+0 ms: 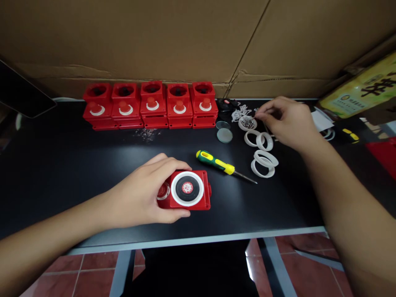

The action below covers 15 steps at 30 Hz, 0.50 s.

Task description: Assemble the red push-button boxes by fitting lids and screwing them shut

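My left hand (148, 192) grips a red plastic housing (206, 202) near the table's front edge, thumb on the near side and fingers on the far side. On the housing sits a white toothed ring (175, 198) around a black disc (187, 196) with a red centre. My right hand (286, 119) is beside a small white cup of screws (247, 123). Its thumb and forefinger are pinched together at the cup's right edge; whatever is between them is too small to make out. A screwdriver (221, 165) with a green and yellow handle lies between the hands.
Several red housings (153, 103) stand in a row along the cardboard wall (148, 37). White rings (264, 163), clear round lenses (224, 135) and small white parts (241, 112) lie to the right. A yellow package (359, 90) stands at the far right, a dark screen (23, 93) at left.
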{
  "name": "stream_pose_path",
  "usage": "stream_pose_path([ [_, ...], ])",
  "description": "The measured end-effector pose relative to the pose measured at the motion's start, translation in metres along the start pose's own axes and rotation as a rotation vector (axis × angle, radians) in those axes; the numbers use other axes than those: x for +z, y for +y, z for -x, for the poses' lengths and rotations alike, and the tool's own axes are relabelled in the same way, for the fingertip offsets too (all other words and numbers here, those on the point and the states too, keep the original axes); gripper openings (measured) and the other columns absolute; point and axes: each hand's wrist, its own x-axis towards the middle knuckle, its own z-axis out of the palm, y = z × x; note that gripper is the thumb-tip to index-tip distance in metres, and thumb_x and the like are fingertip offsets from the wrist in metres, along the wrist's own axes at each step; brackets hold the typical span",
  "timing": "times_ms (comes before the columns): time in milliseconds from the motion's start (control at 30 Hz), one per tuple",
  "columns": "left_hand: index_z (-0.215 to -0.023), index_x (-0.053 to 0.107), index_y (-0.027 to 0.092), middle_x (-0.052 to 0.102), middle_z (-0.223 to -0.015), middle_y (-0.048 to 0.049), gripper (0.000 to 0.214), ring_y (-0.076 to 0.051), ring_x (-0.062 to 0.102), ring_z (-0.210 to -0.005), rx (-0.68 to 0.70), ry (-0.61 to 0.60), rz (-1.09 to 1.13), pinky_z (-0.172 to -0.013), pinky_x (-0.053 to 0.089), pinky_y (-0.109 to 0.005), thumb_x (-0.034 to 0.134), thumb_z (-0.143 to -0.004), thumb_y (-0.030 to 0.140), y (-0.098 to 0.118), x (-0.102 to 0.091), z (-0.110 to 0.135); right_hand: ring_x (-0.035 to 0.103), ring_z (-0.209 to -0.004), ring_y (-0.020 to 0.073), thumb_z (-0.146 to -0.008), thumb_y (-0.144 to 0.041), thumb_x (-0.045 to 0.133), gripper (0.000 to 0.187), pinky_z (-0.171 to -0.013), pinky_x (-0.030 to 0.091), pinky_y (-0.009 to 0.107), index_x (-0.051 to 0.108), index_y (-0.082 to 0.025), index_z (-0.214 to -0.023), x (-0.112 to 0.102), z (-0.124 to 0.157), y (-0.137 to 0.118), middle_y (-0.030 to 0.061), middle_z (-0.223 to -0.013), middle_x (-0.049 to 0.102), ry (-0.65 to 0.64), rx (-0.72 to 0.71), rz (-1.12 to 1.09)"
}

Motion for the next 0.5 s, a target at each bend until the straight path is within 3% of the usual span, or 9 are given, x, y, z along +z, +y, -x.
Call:
stream_pose_path([
  [200, -0.138, 0.069, 0.029, 0.075, -0.124, -0.0031, 0.059, -0.027, 0.072, -0.111, -0.029, -0.019, 0.003, -0.094, 0.060, -0.037, 0.097, -0.088, 0.044, 0.004, -0.001, -0.002, 0.083, -0.114, 0.0300, -0.098, -0.041, 0.076, 0.022, -0.095, 0.066, 0.046, 0.058, -0.029, -0.094, -0.002, 0.006, -0.015, 0.0160, -0.124, 0.089, -0.003, 0.047, -0.346],
  [367, -0.138, 0.069, 0.029, 0.075, -0.123, -0.0028, 0.060, -0.027, 0.072, -0.111, -0.016, -0.016, 0.002, -0.092, 0.060, -0.036, 0.098, -0.088, 0.043, 0.006, -0.003, -0.003, 0.080, -0.078, 0.0236, -0.086, -0.065, 0.094, 0.049, -0.075, 0.068, 0.040, 0.064, -0.026, -0.090, -0.007, 0.017, -0.037, 0.0087, -0.089, 0.084, -0.202, 0.086, -0.523],
  [500, -0.137, 0.068, 0.029, 0.076, -0.124, -0.0029, 0.058, -0.027, 0.071, -0.113, -0.007, -0.027, -0.008, -0.094, 0.060, -0.037, 0.097, -0.089, 0.042, 0.006, -0.002, -0.003, 0.073, -0.063, 0.0190, -0.077, -0.064, 0.104, 0.056, -0.059, 0.062, 0.034, 0.066, -0.026, -0.089, -0.005, 0.025, -0.051, 0.0030, -0.076, 0.078, -0.362, 0.141, -0.596],
])
